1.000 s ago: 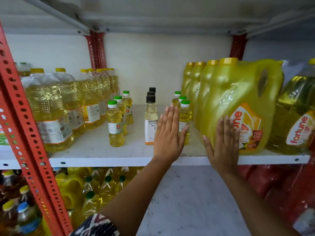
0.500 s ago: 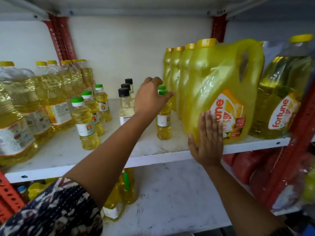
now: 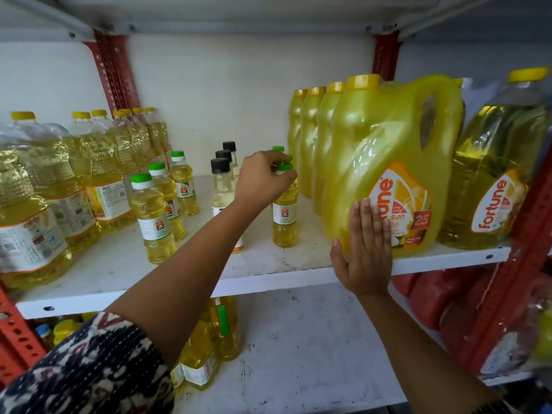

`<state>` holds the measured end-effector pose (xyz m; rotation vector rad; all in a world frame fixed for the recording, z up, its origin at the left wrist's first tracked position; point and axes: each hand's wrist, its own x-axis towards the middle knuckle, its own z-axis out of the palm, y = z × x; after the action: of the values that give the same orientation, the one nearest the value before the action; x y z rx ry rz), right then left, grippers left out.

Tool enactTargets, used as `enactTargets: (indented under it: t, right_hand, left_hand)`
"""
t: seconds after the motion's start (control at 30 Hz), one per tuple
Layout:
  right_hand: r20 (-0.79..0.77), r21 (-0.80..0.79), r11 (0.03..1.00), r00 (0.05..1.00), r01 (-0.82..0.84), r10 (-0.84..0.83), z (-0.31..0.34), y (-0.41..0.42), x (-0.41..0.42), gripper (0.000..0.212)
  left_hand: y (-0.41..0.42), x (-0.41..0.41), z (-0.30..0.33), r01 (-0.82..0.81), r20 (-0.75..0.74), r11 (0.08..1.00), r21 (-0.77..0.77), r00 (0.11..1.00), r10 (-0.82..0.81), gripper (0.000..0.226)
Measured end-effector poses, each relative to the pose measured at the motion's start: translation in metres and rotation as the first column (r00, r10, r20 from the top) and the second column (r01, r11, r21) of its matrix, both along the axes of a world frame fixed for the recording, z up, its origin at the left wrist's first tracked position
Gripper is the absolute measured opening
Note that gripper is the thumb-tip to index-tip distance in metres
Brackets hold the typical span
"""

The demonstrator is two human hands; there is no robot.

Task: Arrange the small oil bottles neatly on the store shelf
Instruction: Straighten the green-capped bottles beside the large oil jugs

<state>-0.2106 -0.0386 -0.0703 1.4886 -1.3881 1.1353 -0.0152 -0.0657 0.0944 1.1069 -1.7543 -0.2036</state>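
Small green-capped oil bottles stand on the white shelf. A row of three runs back at centre-left. Another small bottle stands at centre-right with two more partly hidden behind it. My left hand grips the neck and cap of that front bottle. Three black-capped clear bottles stand in a row between the two groups, partly hidden by my left forearm. My right hand lies flat, fingers spread, against the front of a large yellow jug.
Large clear oil bottles fill the shelf's left side. More yellow jugs line up behind the front jug, and a big Fortune bottle stands at the right. Red perforated uprights frame the shelf. The lower shelf holds oil bottles and red packs.
My left hand went from flat in front of the small bottles to reaching over and closing on the front right bottle's cap. My right hand stayed on the jug. The view shifted right.
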Motion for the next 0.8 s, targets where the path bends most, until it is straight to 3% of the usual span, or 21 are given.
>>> enactTargets:
  t: [0.13,0.27,0.4,0.6,0.8]
  right_hand:
    - [0.001,0.005,1.0,1.0,0.008,-0.008,0.0,0.001,0.0,0.07]
    - [0.004,0.001,1.0,1.0,0.003,-0.003,0.001,0.001,0.0,0.07]
    - [0.004,0.0,1.0,1.0,0.0,0.0,0.0,0.001,0.0,0.071]
    - [0.011,0.004,1.0,1.0,0.005,-0.005,0.0,0.001,0.0,0.072]
    - [0.011,-0.001,1.0,1.0,0.003,-0.003,-0.001,-0.001,0.0,0.073]
  left_hand:
    - [0.001,-0.001,-0.001,0.001,-0.107,1.0,-0.004,0.994,-0.002,0.038]
    - [-0.002,-0.001,0.004,0.088,-0.174,0.993,0.073,0.982,-0.074,0.026]
    - [-0.003,-0.002,0.006,0.172,-0.17,0.973,0.154,0.975,-0.145,0.016]
    - [-0.005,-0.004,-0.002,0.2,-0.208,0.971,0.131,0.963,-0.17,0.025]
    - [-0.002,-0.003,-0.005,0.271,-0.255,0.953,0.135,0.939,-0.231,0.018]
